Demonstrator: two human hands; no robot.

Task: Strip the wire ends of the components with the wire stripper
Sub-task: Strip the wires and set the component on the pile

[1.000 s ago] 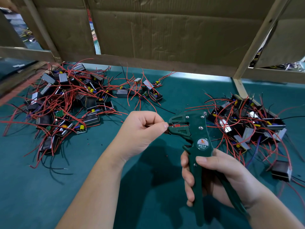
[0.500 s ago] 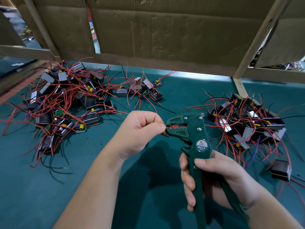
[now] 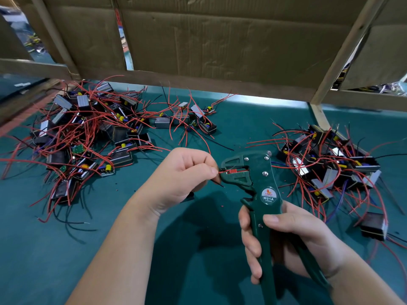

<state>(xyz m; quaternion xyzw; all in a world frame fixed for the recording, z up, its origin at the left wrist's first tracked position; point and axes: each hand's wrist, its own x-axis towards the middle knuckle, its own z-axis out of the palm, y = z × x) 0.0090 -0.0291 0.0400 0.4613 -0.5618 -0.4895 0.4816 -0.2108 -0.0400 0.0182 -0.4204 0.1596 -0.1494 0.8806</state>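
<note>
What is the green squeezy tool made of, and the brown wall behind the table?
The wire stripper looks like matte dark green metal or hard plastic, with shiny silver rivets. The wall looks like cardboard: dull brown, creased and dented.

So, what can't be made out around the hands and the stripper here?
Head view: any component on the thin red wire is hidden by the left hand, whose fingers pinch the wire.
Head view: the wire's tip is hidden inside the head of the dark green metal wire stripper.
Head view: one handle's end, below the right hand, is cut off by the bottom edge.
</note>
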